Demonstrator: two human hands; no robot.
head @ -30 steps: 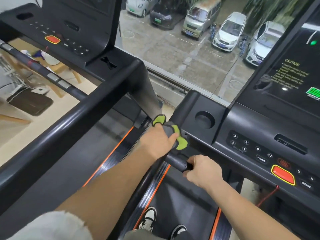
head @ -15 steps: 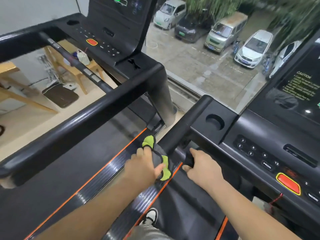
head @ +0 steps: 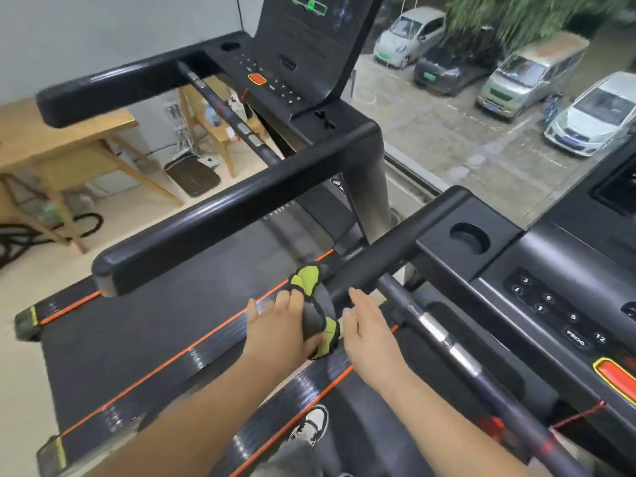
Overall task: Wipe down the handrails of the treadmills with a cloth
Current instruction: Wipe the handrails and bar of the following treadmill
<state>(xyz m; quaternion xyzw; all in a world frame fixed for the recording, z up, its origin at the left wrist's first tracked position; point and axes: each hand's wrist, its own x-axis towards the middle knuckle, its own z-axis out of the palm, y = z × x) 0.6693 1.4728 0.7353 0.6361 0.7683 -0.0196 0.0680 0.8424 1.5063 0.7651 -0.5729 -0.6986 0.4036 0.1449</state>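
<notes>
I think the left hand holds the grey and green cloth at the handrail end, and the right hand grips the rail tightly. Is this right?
Not quite. The head view shows the right hand open beside the handrail, not gripping it. The left hand does hold the cloth there.

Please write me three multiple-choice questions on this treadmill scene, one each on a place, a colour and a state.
1. Where is the cloth?
A. on the end of the near handrail
B. in the cup holder
C. on the wooden table

2. What colour are the cloth's patches?
A. red
B. yellow-green
C. white

3. How is the right hand?
A. closed round the cloth
B. open, fingers extended beside the handrail
C. pressing the red button

Answers:
1. A: the left hand presses it against the end of the near handrail.
2. B: yellow-green patches show on the grey fabric.
3. B: its fingers are straight, with no grip on anything.
</notes>
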